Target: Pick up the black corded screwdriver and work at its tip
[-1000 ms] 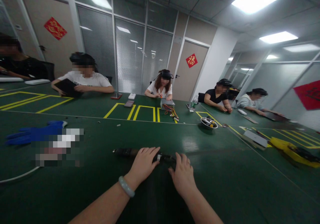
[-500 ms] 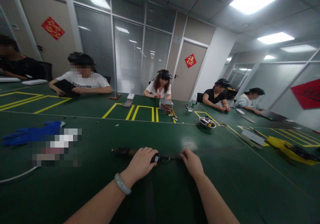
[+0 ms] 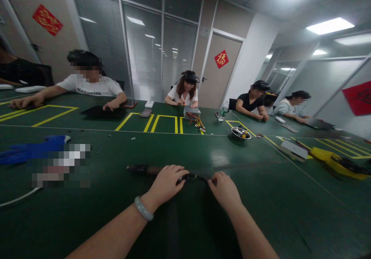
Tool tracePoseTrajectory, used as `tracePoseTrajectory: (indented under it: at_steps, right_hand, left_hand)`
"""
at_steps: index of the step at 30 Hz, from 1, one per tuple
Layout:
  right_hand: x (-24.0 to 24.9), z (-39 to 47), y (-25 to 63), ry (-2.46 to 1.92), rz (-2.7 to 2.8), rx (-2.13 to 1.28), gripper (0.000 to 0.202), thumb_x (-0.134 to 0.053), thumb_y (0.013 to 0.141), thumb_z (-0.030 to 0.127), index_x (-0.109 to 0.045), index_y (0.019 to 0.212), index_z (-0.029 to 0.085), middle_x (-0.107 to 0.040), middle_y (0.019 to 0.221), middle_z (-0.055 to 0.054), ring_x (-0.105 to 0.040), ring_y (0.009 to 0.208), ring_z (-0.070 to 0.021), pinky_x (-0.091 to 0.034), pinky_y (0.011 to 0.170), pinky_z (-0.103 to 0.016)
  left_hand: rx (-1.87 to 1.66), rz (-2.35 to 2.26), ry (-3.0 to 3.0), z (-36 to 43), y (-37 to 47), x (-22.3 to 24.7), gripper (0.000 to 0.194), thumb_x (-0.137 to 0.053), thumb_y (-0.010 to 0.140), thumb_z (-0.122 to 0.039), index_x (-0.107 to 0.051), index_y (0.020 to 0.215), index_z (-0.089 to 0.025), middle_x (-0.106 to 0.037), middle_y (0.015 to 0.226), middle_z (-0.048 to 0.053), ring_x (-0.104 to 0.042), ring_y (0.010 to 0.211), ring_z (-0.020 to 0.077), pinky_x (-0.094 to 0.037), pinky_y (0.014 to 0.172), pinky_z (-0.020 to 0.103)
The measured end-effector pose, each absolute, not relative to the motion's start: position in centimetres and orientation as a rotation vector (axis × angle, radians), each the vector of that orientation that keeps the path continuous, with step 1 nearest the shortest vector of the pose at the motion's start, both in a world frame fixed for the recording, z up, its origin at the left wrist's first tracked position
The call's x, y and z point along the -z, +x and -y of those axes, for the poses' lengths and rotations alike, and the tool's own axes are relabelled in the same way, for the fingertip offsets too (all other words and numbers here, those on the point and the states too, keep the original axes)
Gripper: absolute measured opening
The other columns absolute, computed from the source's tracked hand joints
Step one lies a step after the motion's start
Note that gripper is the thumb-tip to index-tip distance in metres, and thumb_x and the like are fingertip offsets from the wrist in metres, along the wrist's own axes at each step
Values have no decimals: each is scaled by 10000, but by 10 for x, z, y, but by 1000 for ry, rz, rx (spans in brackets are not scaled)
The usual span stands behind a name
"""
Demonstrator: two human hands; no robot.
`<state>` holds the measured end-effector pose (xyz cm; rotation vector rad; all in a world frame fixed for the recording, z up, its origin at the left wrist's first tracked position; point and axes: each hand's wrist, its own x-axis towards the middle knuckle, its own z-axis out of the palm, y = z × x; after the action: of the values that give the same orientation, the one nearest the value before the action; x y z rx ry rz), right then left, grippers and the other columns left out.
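A long dark rod-shaped device (image 3: 150, 170) lies across the green table in front of me, with a black tip at its left end. My left hand (image 3: 167, 182) is closed over the black right-hand part of it, hiding much of that section. From there a thin black cord (image 3: 199, 177) runs to the right. My right hand (image 3: 224, 187) pinches the cord's far end between thumb and fingers; what sits inside the pinch is mostly hidden. The exact kind of device cannot be made out. A pale bangle (image 3: 143, 209) is on my left wrist.
Blue gloves (image 3: 34, 151) and a white cable (image 3: 20, 201) lie at left. Farther off are a metal bowl (image 3: 240, 134) of small parts, a grey box (image 3: 192, 112) with coloured wires, a bottle (image 3: 223, 111) and a yellow item (image 3: 342, 162). Several people sit opposite.
The view has shifted slightly. My left hand's fingers reach a little further right over the device. Across the table, a person has laid a dark flat panel down and spread their arms.
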<state>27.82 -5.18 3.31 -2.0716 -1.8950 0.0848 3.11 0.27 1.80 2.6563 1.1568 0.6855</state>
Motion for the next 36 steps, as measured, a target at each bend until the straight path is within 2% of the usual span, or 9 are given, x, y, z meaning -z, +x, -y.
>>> tracePoseTrajectory:
  at_steps: [6,13,21,36]
  right_hand:
    - [-33,55,255,-1914,1918,-233,130,-575,847,283,-692,791,265,-657,875,-5,-617,782,-170,-428,732,-295]
    - [-11,53,232,-1830,1959,-139,112,-576,857,236,-678,819,264,-653,888,8,-617,811,-161,-428,747,-275]
    - [-10,58,228,-1806,2034,-153,112,-570,863,217,-643,786,254,-636,903,20,-610,802,-143,-420,730,-254]
    - [-3,36,216,-1839,1942,-194,112,-572,826,162,-634,765,232,-622,854,18,-598,775,-136,-379,717,-245]
  left_hand:
    - [-694,-1135,2657,-2,33,-17,307,-507,906,-252,-613,1192,-295,-578,1250,24,-514,1151,228,-375,1013,415]
    - [-651,-1149,2663,4,38,-26,262,-513,878,-199,-631,1101,-267,-612,1146,30,-531,1058,231,-410,934,394]
    - [-580,-1119,2670,7,32,-38,247,-529,838,-167,-628,1041,-266,-650,1081,9,-549,984,225,-406,889,388]
    - [-710,-1184,2589,6,37,-26,177,-539,871,-194,-616,1013,-266,-646,1050,-8,-538,995,206,-377,882,360]
